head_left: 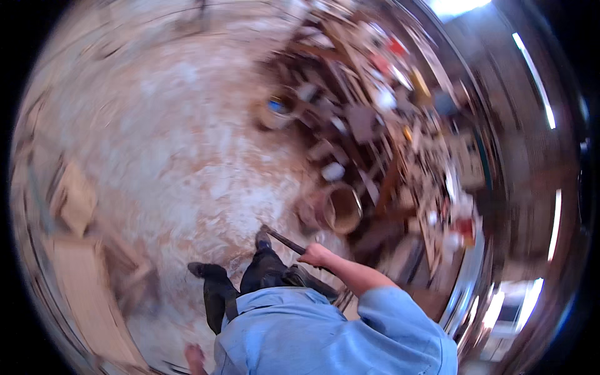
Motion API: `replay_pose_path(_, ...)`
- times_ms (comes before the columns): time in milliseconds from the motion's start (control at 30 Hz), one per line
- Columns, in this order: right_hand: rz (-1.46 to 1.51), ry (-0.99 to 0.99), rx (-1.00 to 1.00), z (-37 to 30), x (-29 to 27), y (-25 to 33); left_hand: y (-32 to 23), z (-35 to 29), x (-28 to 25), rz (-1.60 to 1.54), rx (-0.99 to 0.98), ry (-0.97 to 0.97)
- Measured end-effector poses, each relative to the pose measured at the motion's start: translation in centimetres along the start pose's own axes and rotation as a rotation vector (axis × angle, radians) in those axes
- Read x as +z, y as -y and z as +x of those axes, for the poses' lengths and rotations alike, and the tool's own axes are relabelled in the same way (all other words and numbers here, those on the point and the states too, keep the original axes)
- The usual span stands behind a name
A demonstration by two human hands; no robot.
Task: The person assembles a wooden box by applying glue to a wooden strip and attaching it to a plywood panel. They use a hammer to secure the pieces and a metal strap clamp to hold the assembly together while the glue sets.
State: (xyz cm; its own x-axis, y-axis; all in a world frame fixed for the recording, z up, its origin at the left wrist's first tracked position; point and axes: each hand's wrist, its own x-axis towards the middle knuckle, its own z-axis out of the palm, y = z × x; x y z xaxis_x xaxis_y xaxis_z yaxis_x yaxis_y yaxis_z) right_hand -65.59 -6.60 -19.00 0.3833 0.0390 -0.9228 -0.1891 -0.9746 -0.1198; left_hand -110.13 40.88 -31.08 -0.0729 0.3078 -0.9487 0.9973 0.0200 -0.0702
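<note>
My right hand (317, 255) is closed around a long, dark stick-like tool (286, 242). It slants forward and to the left over my shoe; blur hides what kind of tool it is. Low at the left of my body hangs my left hand (195, 356), smeared and partly cut off, so its fingers do not show clearly. Nothing can be made out in it. Beyond the right hand a round, open bucket (345, 209) stands on the floor, apart from the hand.
A cluttered heap of wood scraps (359, 125) and containers fills the right side. Farther off on the dusty floor (187, 144) sits another bucket (275, 112) with something blue inside. Pale boards (87, 300) and a wooden block (78, 197) stand at the left.
</note>
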Motion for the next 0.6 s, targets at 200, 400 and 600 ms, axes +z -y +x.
replay_pose_path(200, 0.339, -0.360, -0.110, -2.3, 4.9, -10.7, -11.5, -5.9, -2.4, 0.116, 0.200, -0.047)
replay_pose_path(400, 0.989, -0.769, -0.004, -9.7, -3.0, -16.1, -33.5, -11.7, -0.8, 0.296, 0.723, 0.010)
replay_pose_path(600, 1.654, -0.902, -0.123, -13.9, -7.4, -21.2, -50.3, -20.4, 5.1, 0.078, 1.087, -0.053)
